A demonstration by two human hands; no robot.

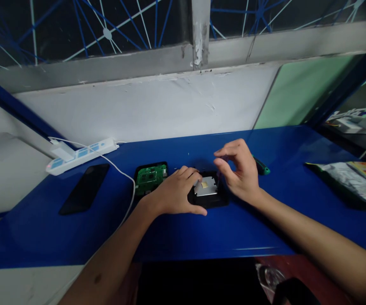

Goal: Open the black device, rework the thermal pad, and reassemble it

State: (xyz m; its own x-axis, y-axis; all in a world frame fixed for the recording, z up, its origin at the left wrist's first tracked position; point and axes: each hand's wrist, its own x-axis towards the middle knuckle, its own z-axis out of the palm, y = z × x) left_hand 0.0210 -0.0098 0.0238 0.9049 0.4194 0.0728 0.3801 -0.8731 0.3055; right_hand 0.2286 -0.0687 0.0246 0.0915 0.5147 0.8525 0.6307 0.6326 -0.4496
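My left hand (179,190) lies over the left side of a black plastic case (223,199), its fingers at the far edge and its thumb along the near edge, gripping it. Inside the case is a silver metal plate (208,187) with a small yellowish square pad. Above the case's right side, my right hand (238,169) is closed in a pinch around a slim, purplish screwdriver (219,177). The tool points down at the plate's right edge; its tip is hard to make out. Left of the case, partly behind my left hand, a green circuit board (151,178) sits in a black shell.
A white power strip (87,155) with a plugged-in charger stands at the back left, its white cable (122,171) crossing the blue table (170,237). A black phone (84,189) lies nearby. Rightward are a green-handled tool (262,166) and a shiny packet (351,182).
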